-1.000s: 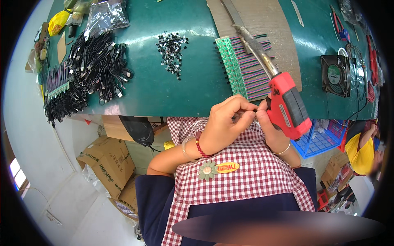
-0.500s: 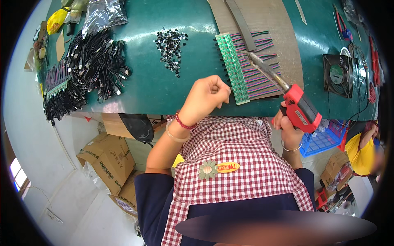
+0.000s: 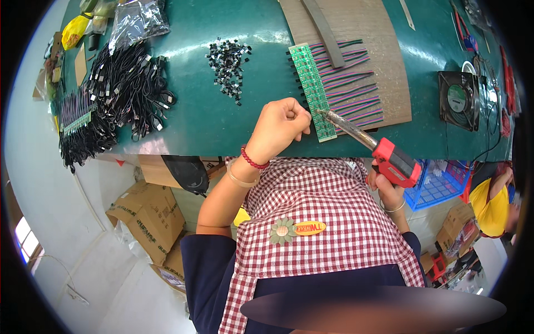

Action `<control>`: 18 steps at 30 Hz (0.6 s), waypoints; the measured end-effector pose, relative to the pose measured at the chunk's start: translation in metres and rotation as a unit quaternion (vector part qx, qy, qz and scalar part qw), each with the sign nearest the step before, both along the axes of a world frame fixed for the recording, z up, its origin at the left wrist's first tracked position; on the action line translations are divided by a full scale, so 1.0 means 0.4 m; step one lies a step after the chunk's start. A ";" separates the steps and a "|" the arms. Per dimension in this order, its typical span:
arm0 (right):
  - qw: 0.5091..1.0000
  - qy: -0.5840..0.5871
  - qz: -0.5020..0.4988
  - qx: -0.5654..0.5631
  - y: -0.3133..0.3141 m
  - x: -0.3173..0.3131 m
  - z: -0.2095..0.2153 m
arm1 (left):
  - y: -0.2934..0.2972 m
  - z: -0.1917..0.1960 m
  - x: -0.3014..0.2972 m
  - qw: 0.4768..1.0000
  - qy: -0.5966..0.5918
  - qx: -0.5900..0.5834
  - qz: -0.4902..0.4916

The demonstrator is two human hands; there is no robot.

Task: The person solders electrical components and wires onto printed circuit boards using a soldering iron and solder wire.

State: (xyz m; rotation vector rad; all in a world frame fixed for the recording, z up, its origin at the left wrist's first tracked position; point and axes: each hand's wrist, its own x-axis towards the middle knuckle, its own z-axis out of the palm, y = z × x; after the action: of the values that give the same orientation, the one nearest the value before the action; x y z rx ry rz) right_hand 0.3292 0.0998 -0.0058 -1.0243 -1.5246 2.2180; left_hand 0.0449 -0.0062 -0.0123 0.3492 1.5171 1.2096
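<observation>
My right hand [image 3: 386,186] is wrapped round the red and black handle of a soldering iron [image 3: 356,132]. Its metal barrel points up and left, and the tip is over the lower part of a green circuit board panel [image 3: 313,92]; whether it touches cannot be told. Small black connectors line the panel's left edge, and several dark and pink wires [image 3: 353,83] run out from its right side. Beside the panel's lower left edge, my left hand [image 3: 282,125] is closed in a pinch; what its fingers hold, if anything, is hidden.
The panel's wires lie on a brown board [image 3: 384,61] under a grey metal bar [image 3: 324,33]. Small connectors [image 3: 228,67] are heaped on the green table [image 3: 192,119], left of them black cables [image 3: 130,89]. A fan [image 3: 458,100] stands at right, above a blue crate [image 3: 439,186].
My right hand has moved slightly down and left. The soldering iron's tip has shifted from the panel's upper right side to its lower part. My left hand stays almost in place, still pinched.
</observation>
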 end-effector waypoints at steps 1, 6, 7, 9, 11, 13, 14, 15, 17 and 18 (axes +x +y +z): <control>1.000 0.002 0.002 0.002 -0.001 0.002 -0.005 | -0.001 -0.003 0.002 1.000 0.001 0.002 0.004; 1.000 -0.006 0.007 -0.004 -0.002 0.005 -0.008 | -0.001 -0.002 0.002 1.000 0.007 0.002 0.004; 1.000 -0.011 0.002 -0.001 -0.003 0.004 -0.007 | 0.000 -0.002 0.002 1.000 0.005 0.000 0.003; 1.000 -0.013 0.006 0.001 -0.005 0.001 -0.004 | 0.000 -0.002 0.001 1.000 0.003 -0.003 0.002; 1.000 -0.015 0.009 0.002 -0.003 -0.003 -0.001 | 0.000 -0.004 0.000 1.000 0.011 -0.003 -0.005; 0.999 -0.009 0.038 0.016 0.002 -0.008 0.002 | 0.000 -0.004 0.000 1.000 0.011 -0.009 -0.012; 0.999 -0.008 0.038 0.016 -0.001 -0.011 0.002 | 0.001 -0.004 0.000 1.000 0.010 -0.016 -0.019; 0.998 -0.025 0.038 0.030 -0.005 -0.015 0.003 | 0.001 -0.006 0.001 1.000 0.011 -0.016 -0.019; 0.997 -0.042 0.039 0.044 -0.008 -0.014 0.002 | 0.000 -0.006 0.003 1.000 0.009 -0.009 -0.008; 0.998 -0.038 0.041 0.040 -0.008 -0.010 -0.003 | 0.001 -0.006 0.003 1.000 0.009 -0.009 -0.007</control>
State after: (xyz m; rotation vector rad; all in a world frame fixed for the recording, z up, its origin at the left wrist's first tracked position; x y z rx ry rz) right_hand 0.3253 0.0965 -0.0069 -1.0507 -1.7032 2.1744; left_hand 0.0462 -0.0060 -0.0145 0.3598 1.5378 1.1841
